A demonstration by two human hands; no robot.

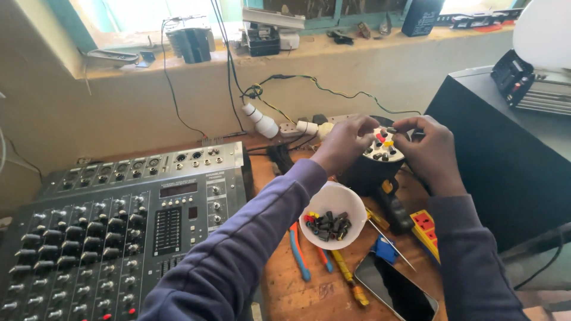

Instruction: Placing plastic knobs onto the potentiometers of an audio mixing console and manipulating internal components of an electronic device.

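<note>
My left hand (345, 142) and my right hand (429, 151) both meet over a round black container (370, 173) whose pale top holds several coloured knobs. The left fingers pinch at the top's left edge. Between the right fingers there seems to be a small dark knob (392, 129) at the upper right edge. Just below, a white bowl (334, 200) holds several black knobs and a few coloured ones. Both arms wear purple-blue sleeves.
A large black audio mixer (113, 226) fills the left of the wooden bench. Blue-handled pliers (299, 252), a yellow screwdriver (348, 274), a phone (395, 291) and a red-yellow socket block (426, 229) lie near the bowl. A black speaker cabinet (505, 154) stands right. A power strip with plugs (285, 126) sits at the wall.
</note>
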